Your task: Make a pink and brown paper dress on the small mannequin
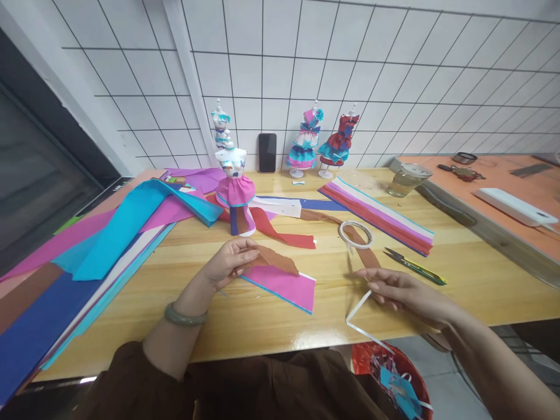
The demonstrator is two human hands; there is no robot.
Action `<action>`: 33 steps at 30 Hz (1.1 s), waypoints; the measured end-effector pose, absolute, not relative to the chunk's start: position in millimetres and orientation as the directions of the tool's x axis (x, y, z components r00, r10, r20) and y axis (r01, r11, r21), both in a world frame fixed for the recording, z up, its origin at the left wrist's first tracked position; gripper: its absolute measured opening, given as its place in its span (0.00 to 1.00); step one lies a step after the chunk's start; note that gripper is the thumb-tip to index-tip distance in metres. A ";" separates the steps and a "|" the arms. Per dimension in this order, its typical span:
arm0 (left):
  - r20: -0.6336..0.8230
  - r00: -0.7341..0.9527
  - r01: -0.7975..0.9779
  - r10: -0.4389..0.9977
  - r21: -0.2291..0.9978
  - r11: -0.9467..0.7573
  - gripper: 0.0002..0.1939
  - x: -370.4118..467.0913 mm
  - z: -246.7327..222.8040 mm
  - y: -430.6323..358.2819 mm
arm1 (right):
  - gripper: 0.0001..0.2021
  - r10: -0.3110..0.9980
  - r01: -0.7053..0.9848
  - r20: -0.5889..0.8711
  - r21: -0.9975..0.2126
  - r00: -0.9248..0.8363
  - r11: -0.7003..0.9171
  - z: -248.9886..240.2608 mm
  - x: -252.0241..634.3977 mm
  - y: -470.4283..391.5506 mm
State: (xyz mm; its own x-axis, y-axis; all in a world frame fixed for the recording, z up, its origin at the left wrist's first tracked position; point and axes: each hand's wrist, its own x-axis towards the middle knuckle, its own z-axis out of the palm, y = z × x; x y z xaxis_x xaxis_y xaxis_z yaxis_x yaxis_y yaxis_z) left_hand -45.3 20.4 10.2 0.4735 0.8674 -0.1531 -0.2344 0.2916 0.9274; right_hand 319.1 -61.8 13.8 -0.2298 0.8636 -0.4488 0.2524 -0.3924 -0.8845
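Observation:
My left hand [231,262] pinches the left end of a brown crepe paper piece [280,261]. Below that piece, a pink crepe paper strip [284,287] with a blue lower edge lies on the table. My right hand [400,291] pinches a thin white paper strip [359,308], which bends sharply and hangs past the table's front edge. A roll of white tape [356,234] rests beyond the right hand, on a brown paper band [366,256]. Ahead of the left hand stands a small white dress form [231,160] wearing a pink skirt [236,191].
Long coloured paper strips [118,227] cover the table's left side. Thread snips [415,267] and a layered paper stack [380,216] lie at right, near a lidded glass [408,178]. Dressed forms [305,143] and a phone [267,153] stand by the wall. A red bin [420,379] sits below.

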 end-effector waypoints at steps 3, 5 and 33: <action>-0.136 0.497 -0.224 0.857 0.934 0.278 0.12 -45.7 9.8 20.1 | 0.22 0.870 0.065 -0.447 -0.894 -0.207 -0.443 7.6 331.6 -59.4; -0.136 0.513 -0.193 0.847 0.944 0.269 0.13 -45.8 9.3 19.5 | 0.22 0.894 0.002 -0.426 -0.903 -0.140 -0.430 5.9 336.2 -56.2; -0.064 0.347 -0.231 0.936 0.961 0.152 0.17 -52.1 13.1 27.7 | 0.15 0.852 0.432 -0.243 -0.902 -0.464 -0.022 44.3 224.5 -11.5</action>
